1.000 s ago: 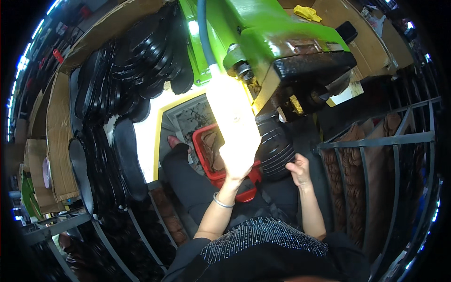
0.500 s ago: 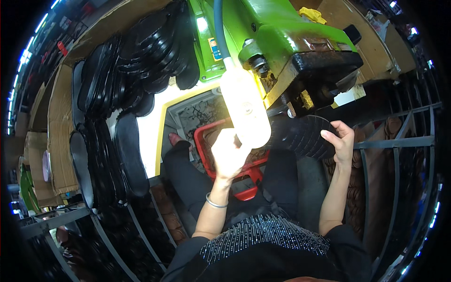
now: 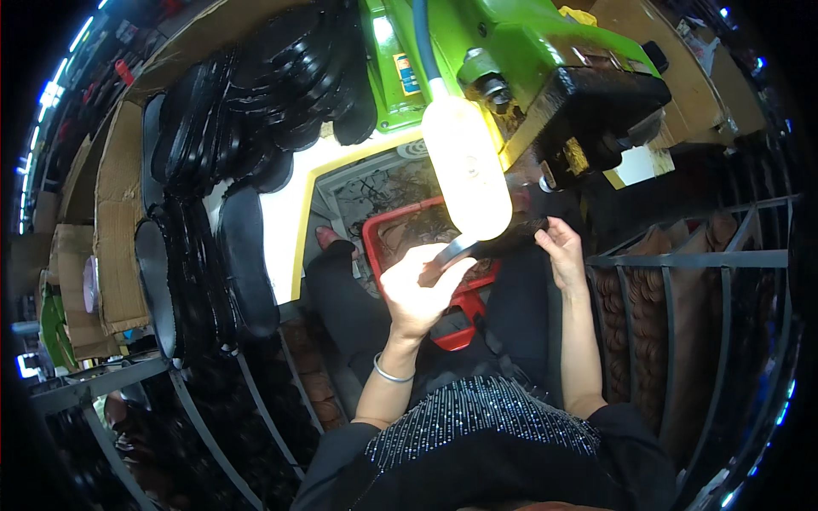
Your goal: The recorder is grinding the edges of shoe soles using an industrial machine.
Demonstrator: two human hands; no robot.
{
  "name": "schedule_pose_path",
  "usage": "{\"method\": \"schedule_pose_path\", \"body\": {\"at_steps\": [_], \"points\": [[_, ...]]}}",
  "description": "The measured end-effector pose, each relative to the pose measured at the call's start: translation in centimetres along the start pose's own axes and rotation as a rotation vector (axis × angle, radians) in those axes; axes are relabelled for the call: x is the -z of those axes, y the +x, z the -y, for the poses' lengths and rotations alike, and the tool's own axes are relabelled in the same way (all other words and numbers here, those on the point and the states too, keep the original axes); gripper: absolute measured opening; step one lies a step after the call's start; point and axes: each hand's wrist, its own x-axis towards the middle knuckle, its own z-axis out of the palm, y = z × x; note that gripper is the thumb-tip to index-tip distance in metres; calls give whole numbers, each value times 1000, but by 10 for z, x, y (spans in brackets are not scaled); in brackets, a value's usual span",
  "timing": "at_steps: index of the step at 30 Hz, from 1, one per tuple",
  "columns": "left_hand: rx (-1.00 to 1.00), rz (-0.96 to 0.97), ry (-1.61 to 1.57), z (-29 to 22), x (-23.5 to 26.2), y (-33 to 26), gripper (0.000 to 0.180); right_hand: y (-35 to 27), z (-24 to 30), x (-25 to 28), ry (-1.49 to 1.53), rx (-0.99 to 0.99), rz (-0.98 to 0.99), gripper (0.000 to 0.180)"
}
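Between my two hands is a black shoe sole (image 3: 458, 249), turned so that its narrow edge shows. My left hand (image 3: 416, 294) grips one end between thumb and fingers. At the other end, my right hand (image 3: 562, 254) pinches the sole with thumb and fingertips. A glowing lamp (image 3: 467, 166) hangs over the sole and hides part of it. The black head (image 3: 596, 119) of a green machine (image 3: 545, 51) stands just beyond my right hand. Shadow makes the middle of the sole hard to see.
Black soles (image 3: 247, 260) lie in stacks on the white, yellow-edged tabletop (image 3: 285, 226) at left, beside a cardboard box (image 3: 118, 230). Below my hands is a red bin (image 3: 372, 247) with dark scraps. Metal racks (image 3: 716, 259) with brown pieces stand at right.
The sole has turned from showing its broad face to nearly edge-on. My right hand has moved left, closer to my left hand. The view has shifted slightly.
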Motion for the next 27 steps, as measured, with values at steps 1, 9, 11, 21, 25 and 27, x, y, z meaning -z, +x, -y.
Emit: {"method": "schedule_pose_path", "body": {"at_steps": [1, 9, 11, 21, 25, 27], "points": [[-6, 8, -11, -2, -5, 1, 25, -4, -7, 2, 8, -11, -1, 24], [-238, 112, 98, 0, -35, 10, 27, -25, -41, 26, 140, -93, -23, 20], [-81, 120, 40, -1, -41, 11, 25, -30, -42, 26, 140, -97, -47, 21], [-564, -45, 337, 34, -37, 47, 20, -73, -45, -1, 225, -95, 44, 30], [-269, -75, 135, 47, -28, 32, 20, -78, -23, 10, 258, -35, -25, 25], [-161, -76, 31, 34, -25, 29, 19, -76, -3, 18, 181, 3, -67, 20]]}}
